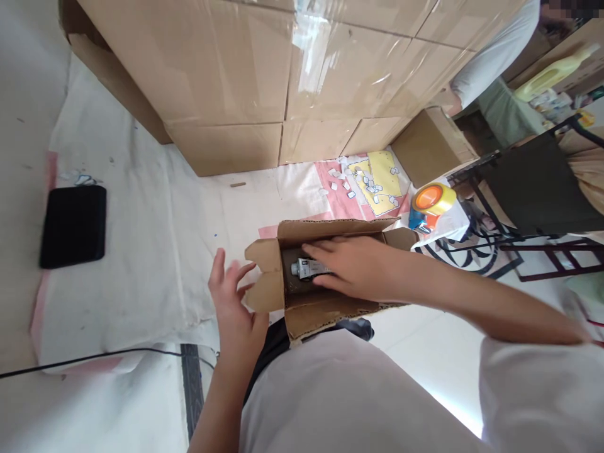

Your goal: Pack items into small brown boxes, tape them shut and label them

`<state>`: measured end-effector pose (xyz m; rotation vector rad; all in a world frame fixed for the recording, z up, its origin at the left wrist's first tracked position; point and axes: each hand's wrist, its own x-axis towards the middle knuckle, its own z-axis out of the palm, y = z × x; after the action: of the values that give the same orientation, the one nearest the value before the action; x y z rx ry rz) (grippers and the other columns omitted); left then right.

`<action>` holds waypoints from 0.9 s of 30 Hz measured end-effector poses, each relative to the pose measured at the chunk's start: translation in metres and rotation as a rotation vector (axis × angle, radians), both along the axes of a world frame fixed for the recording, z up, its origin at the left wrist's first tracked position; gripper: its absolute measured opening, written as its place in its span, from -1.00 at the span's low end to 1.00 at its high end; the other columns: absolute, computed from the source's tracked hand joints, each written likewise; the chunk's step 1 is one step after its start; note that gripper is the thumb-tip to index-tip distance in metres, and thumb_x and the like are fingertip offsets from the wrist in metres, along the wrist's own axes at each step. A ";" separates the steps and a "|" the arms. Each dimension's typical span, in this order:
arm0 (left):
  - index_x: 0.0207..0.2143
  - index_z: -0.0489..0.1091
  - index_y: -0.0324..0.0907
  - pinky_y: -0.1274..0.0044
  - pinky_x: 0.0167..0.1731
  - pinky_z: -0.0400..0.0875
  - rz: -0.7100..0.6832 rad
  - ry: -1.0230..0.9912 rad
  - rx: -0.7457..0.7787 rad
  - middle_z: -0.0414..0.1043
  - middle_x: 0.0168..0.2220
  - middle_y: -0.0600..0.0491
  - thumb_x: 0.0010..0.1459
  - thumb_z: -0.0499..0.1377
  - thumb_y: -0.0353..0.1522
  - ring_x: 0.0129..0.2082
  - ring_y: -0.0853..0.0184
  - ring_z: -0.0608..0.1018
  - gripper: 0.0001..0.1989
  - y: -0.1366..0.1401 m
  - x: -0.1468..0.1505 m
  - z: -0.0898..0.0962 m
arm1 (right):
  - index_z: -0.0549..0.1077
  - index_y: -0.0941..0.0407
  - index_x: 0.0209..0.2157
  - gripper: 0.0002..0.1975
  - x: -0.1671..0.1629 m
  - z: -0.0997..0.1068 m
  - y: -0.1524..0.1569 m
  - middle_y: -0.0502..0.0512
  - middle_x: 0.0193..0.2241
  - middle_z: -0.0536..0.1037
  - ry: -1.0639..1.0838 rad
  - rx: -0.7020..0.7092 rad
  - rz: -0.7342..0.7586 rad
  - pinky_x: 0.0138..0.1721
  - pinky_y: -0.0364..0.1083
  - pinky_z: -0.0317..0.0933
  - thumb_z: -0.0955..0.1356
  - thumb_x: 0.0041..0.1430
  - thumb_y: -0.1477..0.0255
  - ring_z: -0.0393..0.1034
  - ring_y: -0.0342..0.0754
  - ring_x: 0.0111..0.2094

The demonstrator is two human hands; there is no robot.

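Observation:
An open cardboard box (pixel 346 310) lies in front of my body, its end flaps folded outward. Inside rests a silver-grey tube (pixel 307 268) with a grey cap pointing left and small dark print. My right hand (pixel 353 267) reaches into the box over the tube, fingers stretched out flat and thumb on its near side; the palm hides the tube's other end. Beside the left flaps (pixel 265 274), my left hand (pixel 238 308) is raised with its fingers spread and slightly curled, holding nothing. Whether its fingertips touch the flaps I cannot tell.
Stacked, taped cartons (pixel 226 148) stand beyond the box. A black phone-like slab (pixel 74 226) lies left on the pale sheet. To the right are a tape roll (pixel 434 199), a yellow sheet with paper scraps (pixel 384 173), another carton (pixel 429 148) and a dark chair (pixel 538 176). Another person's sleeve (pixel 500 53) shows behind.

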<state>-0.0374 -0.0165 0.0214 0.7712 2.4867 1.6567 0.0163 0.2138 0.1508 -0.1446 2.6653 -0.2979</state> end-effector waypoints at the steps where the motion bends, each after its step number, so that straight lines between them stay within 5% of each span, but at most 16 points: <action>1: 0.39 -0.19 0.17 0.30 -0.02 0.55 0.028 -0.087 0.107 -0.22 0.48 -0.15 0.24 0.15 -0.41 0.22 0.15 0.43 -0.20 0.002 0.002 -0.001 | 0.35 0.08 0.25 -0.52 0.020 0.009 0.013 0.26 0.11 0.54 0.155 -0.102 -0.116 0.02 0.12 0.37 0.31 0.36 0.28 0.50 0.19 0.04; 3: 0.40 -0.25 0.19 0.29 0.04 0.52 -0.038 -0.196 0.181 -0.10 0.46 -0.14 0.30 0.13 -0.30 0.25 0.15 0.40 -0.22 0.005 0.003 -0.002 | 0.47 -0.01 0.13 -0.65 0.062 0.010 0.040 0.20 -0.04 0.62 0.616 -0.232 -0.522 -0.05 0.04 0.40 0.27 0.37 0.34 0.55 0.09 -0.04; 5: 0.39 -0.06 0.16 0.21 0.22 0.37 -0.241 -0.129 0.082 0.07 0.41 -0.08 0.36 0.05 -0.25 0.34 0.14 0.29 -0.39 0.004 0.000 -0.003 | 0.55 -0.01 -0.01 -0.72 0.097 -0.013 0.059 0.21 -0.11 0.64 1.021 -0.384 -0.911 -0.03 0.04 0.39 0.29 0.33 0.42 0.55 0.08 -0.06; 8: 0.35 0.10 0.12 0.22 0.32 0.18 -0.481 0.136 -0.068 0.08 0.42 -0.02 0.40 -0.06 -0.21 0.40 0.17 0.14 -0.51 -0.003 -0.011 -0.002 | 0.56 0.02 -0.08 -0.75 0.120 -0.060 0.062 0.19 -0.07 0.64 0.955 -0.716 -1.155 0.03 0.06 0.36 0.36 0.21 0.44 0.54 0.09 -0.01; 12: 0.37 0.06 0.05 0.23 0.32 0.11 -0.588 0.239 -0.174 0.02 0.44 -0.03 0.42 -0.18 -0.15 0.39 0.17 0.13 -0.48 -0.009 -0.030 0.000 | 0.51 0.08 0.00 -0.64 0.116 -0.081 0.054 0.20 0.06 0.59 0.725 -1.093 -1.204 0.14 0.16 0.29 0.26 0.25 0.32 0.43 0.15 0.14; 18: 0.35 0.09 0.13 0.28 0.28 0.12 -0.546 0.250 -0.221 0.05 0.43 0.05 0.40 -0.22 -0.07 0.36 0.19 0.17 -0.47 -0.003 -0.032 0.001 | 0.50 0.04 0.04 -0.62 0.106 -0.072 0.055 0.14 0.06 0.54 0.661 -1.284 -0.981 0.22 0.21 0.16 0.29 0.23 0.25 0.36 0.19 0.14; 22: 0.33 0.14 0.15 0.37 0.31 0.07 -0.419 0.196 -0.183 0.06 0.43 0.12 0.40 -0.26 -0.04 0.38 0.28 0.14 -0.45 0.001 -0.022 -0.007 | 0.46 -0.04 0.09 -0.51 0.095 -0.078 0.045 0.14 0.10 0.39 0.778 -1.210 -0.898 0.27 0.22 0.07 0.25 0.28 0.00 0.23 0.20 0.17; 27: 0.27 0.27 0.09 0.28 0.28 0.21 -0.353 0.185 -0.163 0.26 0.34 0.01 0.37 -0.26 0.01 0.34 0.20 0.27 -0.41 -0.009 -0.019 -0.019 | 0.32 -0.15 0.12 -0.66 0.090 -0.102 0.037 0.06 0.18 0.27 0.846 -1.256 -1.093 0.27 0.13 0.10 0.30 0.35 0.17 0.17 0.07 0.25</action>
<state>-0.0567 -0.0254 0.0027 1.3021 2.3779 1.2992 0.1062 0.2504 0.0489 1.0282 2.4442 -2.6437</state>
